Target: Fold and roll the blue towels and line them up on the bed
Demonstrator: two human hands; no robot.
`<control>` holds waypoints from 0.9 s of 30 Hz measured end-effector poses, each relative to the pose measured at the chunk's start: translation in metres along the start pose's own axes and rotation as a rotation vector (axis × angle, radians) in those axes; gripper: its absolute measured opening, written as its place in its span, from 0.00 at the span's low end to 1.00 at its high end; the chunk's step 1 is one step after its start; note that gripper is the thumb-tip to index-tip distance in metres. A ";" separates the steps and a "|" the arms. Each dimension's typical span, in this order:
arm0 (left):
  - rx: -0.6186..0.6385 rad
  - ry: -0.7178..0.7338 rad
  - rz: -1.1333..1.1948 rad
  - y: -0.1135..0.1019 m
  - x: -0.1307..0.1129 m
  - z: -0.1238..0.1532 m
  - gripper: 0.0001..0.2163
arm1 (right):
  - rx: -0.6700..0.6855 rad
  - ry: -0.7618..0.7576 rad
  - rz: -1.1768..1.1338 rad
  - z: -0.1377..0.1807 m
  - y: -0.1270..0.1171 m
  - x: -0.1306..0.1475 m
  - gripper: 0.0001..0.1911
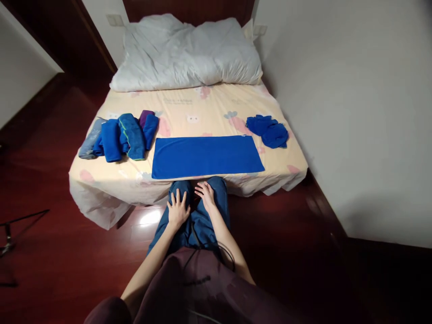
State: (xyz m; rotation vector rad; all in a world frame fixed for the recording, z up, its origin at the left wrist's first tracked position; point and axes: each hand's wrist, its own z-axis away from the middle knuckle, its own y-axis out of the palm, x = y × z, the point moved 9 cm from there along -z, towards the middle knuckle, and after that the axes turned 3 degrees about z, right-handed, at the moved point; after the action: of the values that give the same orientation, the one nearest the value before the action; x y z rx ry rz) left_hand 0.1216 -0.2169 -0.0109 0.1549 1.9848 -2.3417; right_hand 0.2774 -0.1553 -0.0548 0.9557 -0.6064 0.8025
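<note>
The left hand (178,210), widely spread, rests empty on blue trousers (205,228). The right hand (207,194), loosely open, holds nothing. Beyond both lies a flat rectangular blue cloth (207,156).

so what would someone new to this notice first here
Probably the flat blue cloth, spread wide along the near edge of the bed. Next come the bundled cloths to its left and the crumpled blue heap to its right. Nearer the camera, the left hand lies spread on one leg, the right hand by the other.
</note>
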 end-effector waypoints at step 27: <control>0.196 0.081 -0.097 -0.049 -0.016 -0.073 0.23 | -0.278 0.072 -0.193 -0.054 -0.001 0.022 0.12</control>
State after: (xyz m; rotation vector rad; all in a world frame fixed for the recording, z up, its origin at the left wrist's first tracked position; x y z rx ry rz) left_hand 0.1338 -0.1372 0.0271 0.1693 1.8315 -2.6310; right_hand 0.2963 -0.1010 -0.0632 0.7147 -0.5384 0.5610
